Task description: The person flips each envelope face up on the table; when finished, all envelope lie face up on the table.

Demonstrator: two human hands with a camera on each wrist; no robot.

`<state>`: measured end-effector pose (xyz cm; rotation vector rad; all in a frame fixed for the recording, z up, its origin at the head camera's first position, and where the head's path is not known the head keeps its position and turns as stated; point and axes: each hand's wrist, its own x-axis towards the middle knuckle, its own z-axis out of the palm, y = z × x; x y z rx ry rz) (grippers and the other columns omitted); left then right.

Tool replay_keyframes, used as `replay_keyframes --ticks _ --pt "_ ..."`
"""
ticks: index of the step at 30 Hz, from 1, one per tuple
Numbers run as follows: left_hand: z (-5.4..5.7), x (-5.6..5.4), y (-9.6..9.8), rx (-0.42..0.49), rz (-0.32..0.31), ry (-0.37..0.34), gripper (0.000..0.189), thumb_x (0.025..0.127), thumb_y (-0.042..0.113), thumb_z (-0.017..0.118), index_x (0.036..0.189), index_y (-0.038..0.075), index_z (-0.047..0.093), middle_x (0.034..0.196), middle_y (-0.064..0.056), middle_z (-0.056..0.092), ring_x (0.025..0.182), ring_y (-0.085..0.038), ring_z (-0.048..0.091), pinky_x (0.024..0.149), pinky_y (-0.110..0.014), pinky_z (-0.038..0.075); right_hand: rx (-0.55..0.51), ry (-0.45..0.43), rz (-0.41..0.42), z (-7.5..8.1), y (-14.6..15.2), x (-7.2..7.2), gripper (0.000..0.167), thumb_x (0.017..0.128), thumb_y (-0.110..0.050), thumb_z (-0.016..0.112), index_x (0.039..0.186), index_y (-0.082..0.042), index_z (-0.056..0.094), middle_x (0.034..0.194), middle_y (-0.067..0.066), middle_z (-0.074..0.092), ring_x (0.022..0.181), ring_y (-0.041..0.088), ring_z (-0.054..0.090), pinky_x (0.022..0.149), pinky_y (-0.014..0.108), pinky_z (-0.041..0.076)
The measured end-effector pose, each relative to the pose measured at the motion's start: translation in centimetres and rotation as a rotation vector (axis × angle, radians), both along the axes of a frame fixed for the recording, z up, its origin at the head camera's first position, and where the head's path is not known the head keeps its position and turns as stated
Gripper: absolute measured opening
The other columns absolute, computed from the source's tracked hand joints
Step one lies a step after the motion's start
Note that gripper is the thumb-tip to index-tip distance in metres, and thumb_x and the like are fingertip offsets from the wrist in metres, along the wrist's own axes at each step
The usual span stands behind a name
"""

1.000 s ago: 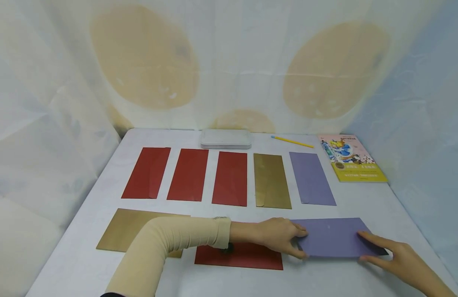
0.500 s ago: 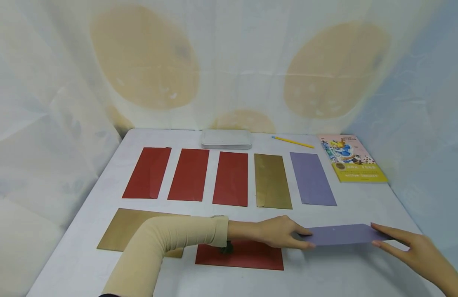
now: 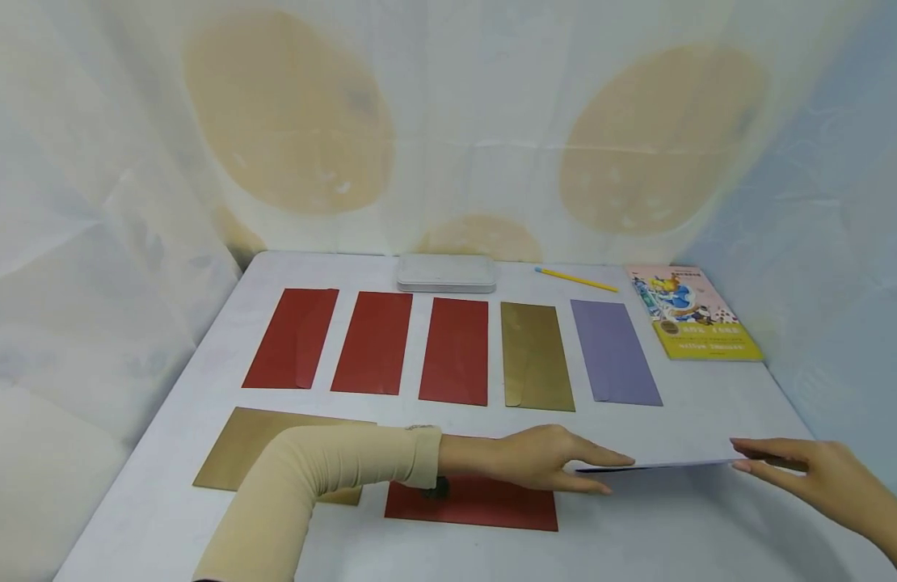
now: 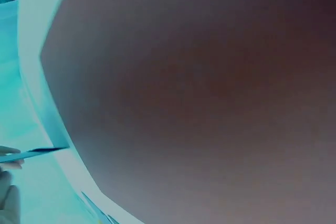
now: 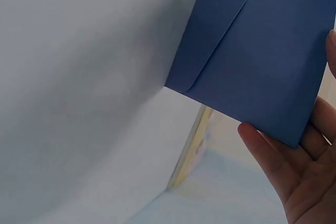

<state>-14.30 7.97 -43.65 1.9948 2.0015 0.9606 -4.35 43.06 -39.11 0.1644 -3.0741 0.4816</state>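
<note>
A purple envelope [image 3: 674, 465] is held above the table, nearly edge-on in the head view. My left hand [image 3: 532, 459] has its left end between fingers and thumb. The right hand [image 3: 812, 473] pinches its right end. From the right wrist view, the flap side of this envelope [image 5: 252, 51] looks blue, and the right thumb [image 5: 262, 153] lies at its lower edge. A red envelope [image 3: 485, 509] lies partly under the left forearm. A blurred dark surface [image 4: 199, 98] fills most of the left wrist view.
Three red envelopes [image 3: 290, 339], [image 3: 372, 343], [image 3: 454, 352], a gold one [image 3: 538, 356] and a purple one [image 3: 616, 352] form a row. Another gold envelope [image 3: 252, 444] lies front left. Behind are a pale flat case [image 3: 446, 275], a yellow pencil [image 3: 575, 280] and a book [image 3: 696, 314].
The held purple envelope has risen and tilted from showing its broad face to nearly edge-on. Both hands have moved slightly up and right with it. The other envelopes stay put.
</note>
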Motion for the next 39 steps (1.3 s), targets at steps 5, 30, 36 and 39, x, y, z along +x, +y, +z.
replay_keyframes --ticks 5,30,36,39 --pt "0.1 -0.7 -0.3 0.141 -0.044 0.04 0.047 0.094 0.007 0.062 0.139 0.007 0.052 0.137 -0.001 0.055 0.125 0.012 0.037 0.084 -0.007 0.04 -0.018 -0.038 0.013 0.3 -0.1 -0.6 0.034 0.084 -0.03 0.076 0.105 -0.004 0.075 0.099 0.013 0.072 0.077 0.009 0.068 0.058 0.025 0.054" --pt "-0.6 -3.8 -0.3 0.198 0.108 0.063 0.054 0.085 -0.001 0.07 0.137 0.002 0.053 0.135 -0.008 0.056 0.126 -0.001 0.044 0.088 -0.009 0.04 -0.271 0.351 0.053 -2.1 1.8 -1.7 0.057 0.071 0.013 0.077 0.124 -0.004 0.065 0.124 -0.026 0.055 0.105 -0.024 0.045 0.074 0.001 0.04" --pt "-0.9 -4.4 -0.3 0.191 0.191 0.046 0.054 0.084 0.006 0.075 0.134 0.004 0.057 0.129 -0.007 0.06 0.107 0.001 0.059 0.075 -0.008 0.043 -0.257 0.305 0.066 -2.9 1.8 -3.1 0.056 0.074 0.012 0.076 0.127 0.001 0.062 0.124 -0.032 0.048 0.105 -0.026 0.04 0.074 0.002 0.041" --pt "-1.0 -4.5 -0.2 0.184 0.23 0.045 0.053 0.083 0.011 0.077 0.133 0.006 0.059 0.124 -0.005 0.064 0.063 0.005 0.05 0.058 -0.008 0.035 -0.271 0.272 0.072 -3.4 1.8 -3.7 0.055 0.075 0.01 0.076 0.127 0.002 0.061 0.123 -0.035 0.046 0.105 -0.026 0.04 0.074 0.003 0.042"
